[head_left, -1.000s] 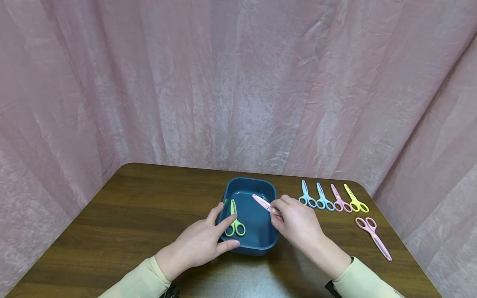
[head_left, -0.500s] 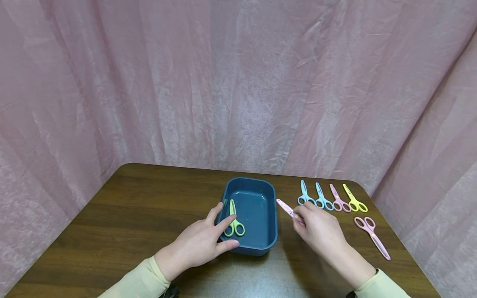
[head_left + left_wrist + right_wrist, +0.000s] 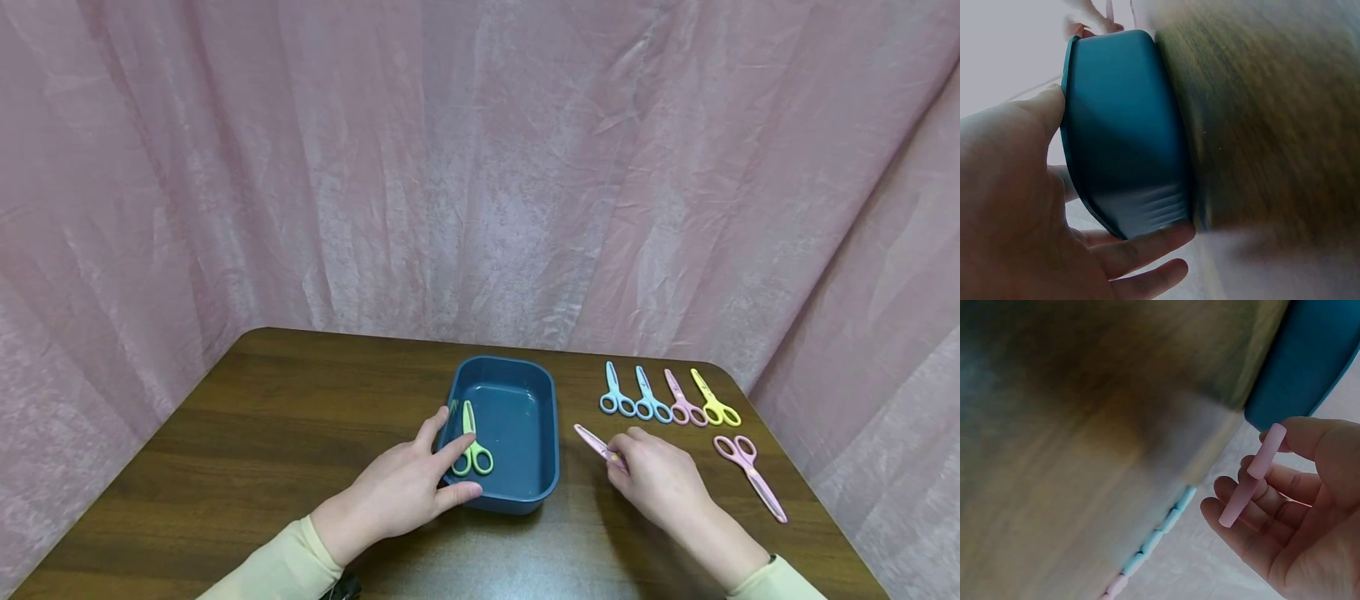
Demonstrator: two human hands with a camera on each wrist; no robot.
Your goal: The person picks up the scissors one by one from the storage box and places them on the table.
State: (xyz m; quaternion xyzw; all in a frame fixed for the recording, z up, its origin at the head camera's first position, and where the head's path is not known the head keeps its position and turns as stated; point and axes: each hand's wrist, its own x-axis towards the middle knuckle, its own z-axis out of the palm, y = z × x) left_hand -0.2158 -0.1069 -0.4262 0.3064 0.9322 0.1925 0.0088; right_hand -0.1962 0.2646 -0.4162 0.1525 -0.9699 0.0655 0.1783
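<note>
My left hand (image 3: 397, 492) rests on a dark blue plastic bin (image 3: 498, 505), its fingers fairly straight and spread over the left side. In the left wrist view the thumb touches the rim and a fingertip meets the bin's outer wall (image 3: 1122, 119). Green scissors (image 3: 480, 458) lie inside the bin, partly behind the index finger. To the right of the bin, my right hand (image 3: 663, 479) pinches closed pink scissors (image 3: 594, 439) near the handles, blades pointing up and left. The right wrist view shows their pink handle loops (image 3: 1266, 453) edge-on between thumb and fingers.
At the table's back right stand in a row two light blue scissors (image 3: 618, 403), pink scissors (image 3: 684, 408) and yellow scissors (image 3: 717, 410). Another pink pair (image 3: 761, 487) lies nearer the right edge, handles away. A pink curtain (image 3: 480, 183) hangs behind the wooden table (image 3: 300, 433).
My right hand has carried the pink scissors from above the bin to the right and toward me, and lowered them near the tabletop. The left hand and bin have stayed put.
</note>
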